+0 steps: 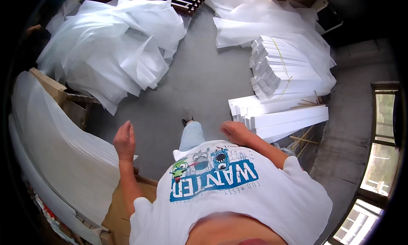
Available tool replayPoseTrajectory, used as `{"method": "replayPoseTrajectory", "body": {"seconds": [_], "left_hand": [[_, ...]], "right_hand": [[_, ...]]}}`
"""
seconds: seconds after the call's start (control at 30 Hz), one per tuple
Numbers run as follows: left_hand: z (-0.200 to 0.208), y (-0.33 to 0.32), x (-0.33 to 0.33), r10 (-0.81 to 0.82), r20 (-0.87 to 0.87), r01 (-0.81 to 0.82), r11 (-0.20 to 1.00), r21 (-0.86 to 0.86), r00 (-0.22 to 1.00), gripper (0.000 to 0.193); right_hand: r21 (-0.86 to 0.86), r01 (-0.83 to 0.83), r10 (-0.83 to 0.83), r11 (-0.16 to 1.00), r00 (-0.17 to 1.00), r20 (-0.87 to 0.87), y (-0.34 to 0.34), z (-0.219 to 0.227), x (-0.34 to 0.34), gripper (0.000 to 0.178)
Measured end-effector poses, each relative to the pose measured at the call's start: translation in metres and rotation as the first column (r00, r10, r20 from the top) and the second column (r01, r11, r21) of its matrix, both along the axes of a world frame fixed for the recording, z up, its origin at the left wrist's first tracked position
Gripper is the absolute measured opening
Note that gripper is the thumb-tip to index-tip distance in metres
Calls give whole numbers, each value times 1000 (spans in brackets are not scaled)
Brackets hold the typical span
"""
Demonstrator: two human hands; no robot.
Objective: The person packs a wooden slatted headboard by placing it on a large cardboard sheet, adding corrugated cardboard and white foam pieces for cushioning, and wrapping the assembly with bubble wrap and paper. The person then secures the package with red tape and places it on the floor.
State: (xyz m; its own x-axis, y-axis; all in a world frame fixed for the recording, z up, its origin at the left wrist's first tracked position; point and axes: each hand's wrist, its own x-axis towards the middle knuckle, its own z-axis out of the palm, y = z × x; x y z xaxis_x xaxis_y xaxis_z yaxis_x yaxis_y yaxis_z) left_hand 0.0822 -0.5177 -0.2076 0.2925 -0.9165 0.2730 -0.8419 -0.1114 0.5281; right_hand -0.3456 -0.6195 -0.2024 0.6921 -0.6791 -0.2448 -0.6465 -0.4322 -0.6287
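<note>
My left hand (124,139) hangs in the air beside the large stack of thin white foam sheets (63,147) on the left. Its fingers are partly stretched and loosely bent, with nothing seen in them. In front of my body is my right hand (234,131), its fingers curled in and no object showing in them. To the right of that hand lie long white foam strips (293,122), apart from it. Behind these, a bundle of white strips (289,66) is tied with yellow cord.
A big loose heap of translucent white foam sheeting (114,45) lies at the far left. More sheeting (250,28) spreads at the far right. Between them runs the grey floor (199,62). Dark slats (182,1) stand at the back. Windows (378,160) line the right wall.
</note>
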Motion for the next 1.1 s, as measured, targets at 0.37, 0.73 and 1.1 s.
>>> {"method": "replayPoseTrajectory", "body": {"seconds": [0.37,0.73,1.1], "left_hand": [[-29,-310,-88,-293,-347,389,887,249,891,23],[-51,-560,-62,226,-632,-11,946,325,742,26],[-167,-819,-44,383,-849,133,881,455,364,28]], "right_hand": [[28,316,-304,948,930,-208,-302,-10,-14,12],[65,-19,42,998,931,-363,-729,-112,105,15],[90,-82,118,993,826,-551,-998,-242,206,19]]}}
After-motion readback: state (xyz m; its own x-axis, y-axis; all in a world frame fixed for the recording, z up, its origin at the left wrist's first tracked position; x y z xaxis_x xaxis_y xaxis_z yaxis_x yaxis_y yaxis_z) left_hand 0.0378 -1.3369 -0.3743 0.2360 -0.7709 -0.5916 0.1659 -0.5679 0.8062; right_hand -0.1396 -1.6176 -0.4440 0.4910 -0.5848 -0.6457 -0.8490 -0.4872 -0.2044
